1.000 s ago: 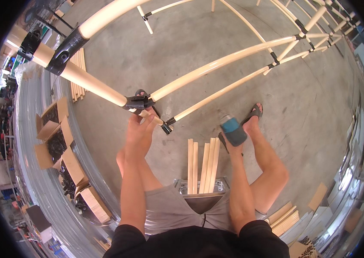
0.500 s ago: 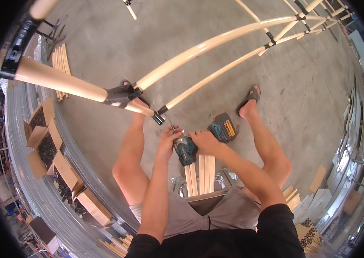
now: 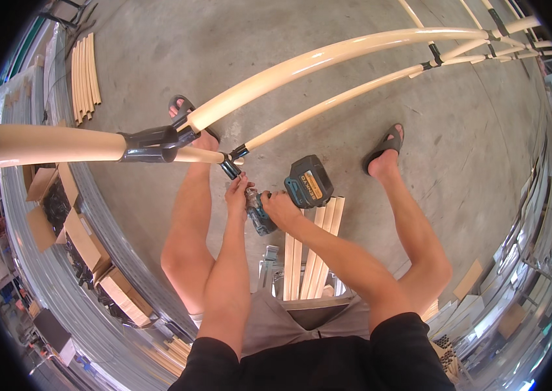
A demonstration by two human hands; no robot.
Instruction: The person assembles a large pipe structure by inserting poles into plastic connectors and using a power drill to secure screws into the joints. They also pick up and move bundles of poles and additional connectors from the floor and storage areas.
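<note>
My right hand is wrapped round the handle of a teal and black power drill. Its bulky black battery sticks out to the right of that hand. My left hand is closed about the drill's nose, and its fingers hide most of the bit. Just beyond the left fingertips is the open lower end of a black pipe joint. This joint connects a thin cream pipe to the frame. A larger black joint links a thick cream pipe with a curved one.
Cream strips lie on a metal-framed seat or stand between my legs. Opened cardboard boxes of black parts rest on long grey metal stock at the left. More cream pipes lie on the floor at far left. Metal sheets line the right.
Both hands have carried the drill left and forward, bringing its nose close to the small black joint. The drill's battery swings left with it. The view has turned, shifting the pipe frame.
</note>
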